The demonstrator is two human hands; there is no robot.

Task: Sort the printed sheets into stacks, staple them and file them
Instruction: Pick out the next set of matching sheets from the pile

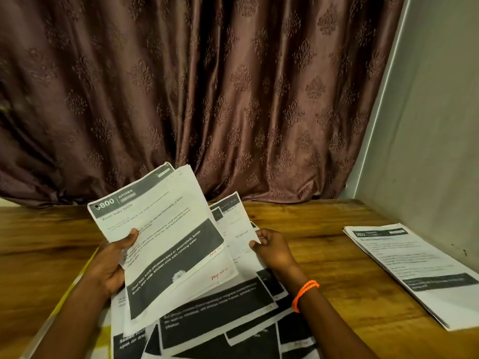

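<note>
My left hand (114,263) grips a small bundle of printed sheets (166,229) lifted above the table, thumb on the top page headed "Wash baby bottle". Red handwriting marks the lower right corners of the front pages. My right hand (272,248), with an orange band at the wrist, pinches the edge of another printed sheet (233,216) just behind and to the right of the bundle. Beneath both hands a loose pile of printed sheets (220,320) is spread unevenly over the wooden table (324,242). A neat separate stack of sheets (414,268) lies at the table's right side.
A brown patterned curtain (207,99) hangs behind the table's far edge. A grey wall (427,125) borders the table on the right, close to the neat stack. A yellow-green strip (77,281) shows under the loose pile at the left.
</note>
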